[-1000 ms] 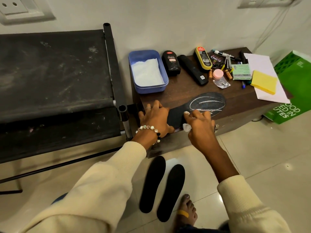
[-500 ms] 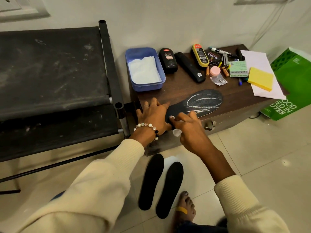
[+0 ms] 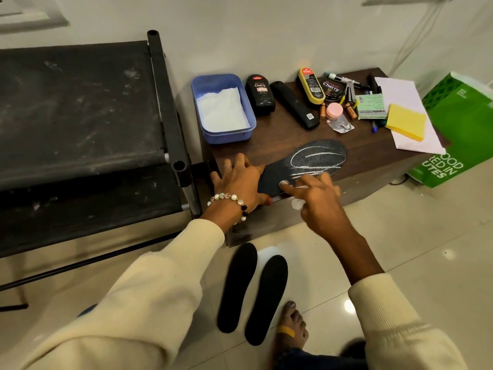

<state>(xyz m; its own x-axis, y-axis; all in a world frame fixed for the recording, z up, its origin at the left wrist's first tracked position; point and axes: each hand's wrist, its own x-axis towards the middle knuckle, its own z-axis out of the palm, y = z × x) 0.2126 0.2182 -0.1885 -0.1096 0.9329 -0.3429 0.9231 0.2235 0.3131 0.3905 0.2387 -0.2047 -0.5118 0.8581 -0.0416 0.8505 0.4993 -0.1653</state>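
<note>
Your left hand point(image 3: 240, 180) lies flat with the fingers spread, pressing down the heel end of the black insole point(image 3: 317, 158) where it reaches the near edge of the brown table point(image 3: 280, 138). The hand is open and grips nothing. A bead bracelet point(image 3: 229, 199) sits at that wrist. Your right hand point(image 3: 317, 201) comes in from the right over the same edge, with its index fingertip point(image 3: 284, 186) stretched out and touching the insole's middle. The thumb and remaining fingers are curled around a small white wad point(image 3: 297, 203) — whether tissue or cloth cannot be told. The insole lies flat along the front of the table, toe end pointing right and away from you. The toe half bears a white drawn oval with white strokes under it. Behind it on the table stand a blue tub point(image 3: 226, 136) lined with white paper and, just beside that, a black bottle point(image 3: 260, 94). A clutter of small items lies further right, ending at a yellow pad point(image 3: 406, 125). On the floor below, near your bare foot point(image 3: 292, 327), two more black insoles point(image 3: 237, 287) lie side by side — close together, toes toward the table. A black rack point(image 3: 80, 102) stands left of the table.
</note>
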